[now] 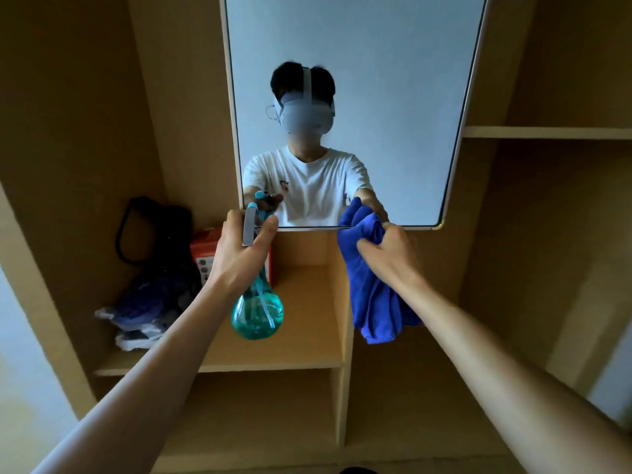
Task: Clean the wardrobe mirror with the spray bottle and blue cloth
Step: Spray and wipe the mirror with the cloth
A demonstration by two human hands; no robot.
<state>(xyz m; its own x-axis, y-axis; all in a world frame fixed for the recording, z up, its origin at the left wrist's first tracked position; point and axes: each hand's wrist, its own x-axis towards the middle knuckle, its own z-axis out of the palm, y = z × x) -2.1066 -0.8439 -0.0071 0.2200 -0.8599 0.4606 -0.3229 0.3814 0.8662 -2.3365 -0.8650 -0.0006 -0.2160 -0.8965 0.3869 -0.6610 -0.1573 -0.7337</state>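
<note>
We judge the job to be at its very start: both tools are in hand, but the wardrobe mirror [359, 63] shows no mist, droplets or wipe streaks that we can make out, so the spraying and the wiping both look still to come

Our left hand [239, 251] is clamped around the neck of the spray bottle [257, 311], thumb on the right side of the neck, fingers wrapped behind it. The bottle hangs upright with its round teal body below the hand and its pale blue head just in front of the mirror's lower left corner, nozzle towards the glass. We cannot tell whether a finger is on the trigger

Our right hand [386, 249] is closed on the blue cloth [372, 285], bunched at the top and trailing down below the wrist. The top of the bundle sits at the mirror's lower edge; whether it touches the glass we cannot say

The mirror stands far and centre, fixed in the wardrobe. Below and to its left is a shelf [307, 336] carrying a dark bag [150, 230], an orange box [205, 254] and some crumpled plastic bags [136, 319], all clear of our work

What is left, as we judge it: wet the glass, wipe it over its full height, and check it for smears
</note>
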